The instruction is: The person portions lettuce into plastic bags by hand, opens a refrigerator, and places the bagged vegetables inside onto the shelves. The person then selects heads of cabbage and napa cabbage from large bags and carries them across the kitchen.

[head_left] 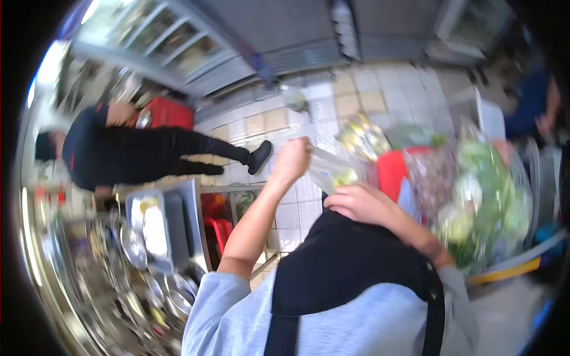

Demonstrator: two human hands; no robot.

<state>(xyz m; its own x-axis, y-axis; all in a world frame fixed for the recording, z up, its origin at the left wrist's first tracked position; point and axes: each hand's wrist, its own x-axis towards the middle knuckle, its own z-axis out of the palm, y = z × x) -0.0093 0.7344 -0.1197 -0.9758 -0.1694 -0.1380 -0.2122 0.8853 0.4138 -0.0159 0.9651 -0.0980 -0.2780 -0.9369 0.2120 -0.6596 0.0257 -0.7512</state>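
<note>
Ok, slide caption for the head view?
Left hand gripping a translucent bag, right hand at its near end, bagged vegetables to the right.

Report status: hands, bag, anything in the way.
Left hand gripping one end of clear bag; right hand at other end, grip unclear. No obstruction visible between hands. Co-worker stands apart, left.

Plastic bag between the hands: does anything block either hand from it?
Nothing visible does. The left hand grips one end of the plastic bag and the right hand is at its near side; the bagged vegetables sit off to the right.
</note>
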